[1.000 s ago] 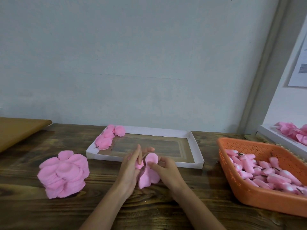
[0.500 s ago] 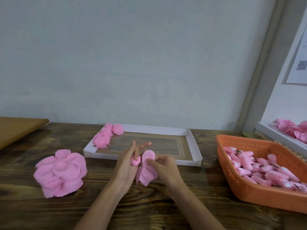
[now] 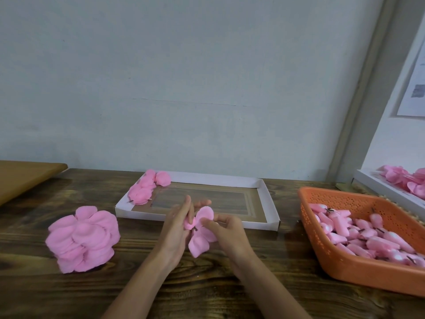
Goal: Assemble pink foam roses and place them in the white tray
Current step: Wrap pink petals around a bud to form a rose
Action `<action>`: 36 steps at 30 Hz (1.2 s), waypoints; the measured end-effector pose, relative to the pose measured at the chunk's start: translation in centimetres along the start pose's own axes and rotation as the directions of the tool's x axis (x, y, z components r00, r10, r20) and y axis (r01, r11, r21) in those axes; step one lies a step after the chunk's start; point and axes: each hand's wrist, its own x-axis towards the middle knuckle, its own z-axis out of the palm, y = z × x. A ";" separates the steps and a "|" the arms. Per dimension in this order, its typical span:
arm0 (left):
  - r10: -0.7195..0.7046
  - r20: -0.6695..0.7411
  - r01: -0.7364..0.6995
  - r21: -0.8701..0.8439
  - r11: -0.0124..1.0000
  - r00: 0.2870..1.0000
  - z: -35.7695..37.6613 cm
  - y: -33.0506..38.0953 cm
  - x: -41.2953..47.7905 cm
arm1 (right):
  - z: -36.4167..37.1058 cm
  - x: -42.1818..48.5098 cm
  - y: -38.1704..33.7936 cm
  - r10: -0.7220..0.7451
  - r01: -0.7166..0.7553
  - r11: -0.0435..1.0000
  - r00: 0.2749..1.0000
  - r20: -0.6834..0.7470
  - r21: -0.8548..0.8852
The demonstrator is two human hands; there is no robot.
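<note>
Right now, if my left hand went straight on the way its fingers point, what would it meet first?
Probably the shallow white cardboard tray, its near wall or floor; depth is unclear.

You're facing a plain pale wall, with a faint thin line running across it at mid-height. A dark wood-grain table is spanning the whole lower view. A flat brown board is lying on its far-left end, touching the wall. A grey-beige trim strip is slanting up the right side, and a printed paper sheet is hanging just beyond it; the text is too blurred to read. A perforated orange basket is sitting on the table at right.
</note>
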 end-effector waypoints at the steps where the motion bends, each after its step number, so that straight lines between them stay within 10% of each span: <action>1: 0.005 -0.011 -0.005 0.007 1.000 1.000 0.1 0.0 0.0 | 0.0 0.0 0.0 0.001 -0.001 1.000 1.000 -0.010 -0.002; 15: 0.046 -0.017 -0.043 0.155 0.987 0.999 1.0 -0.4 -0.5 | 0.2 0.4 0.6 -0.311 0.290 0.909 0.950 -0.024 -0.301; 36: 0.042 0.093 -0.063 0.240 0.969 0.995 2.4 -0.1 -1.4 | 1.0 0.3 1.3 -0.393 0.315 0.897 0.890 -0.232 -0.309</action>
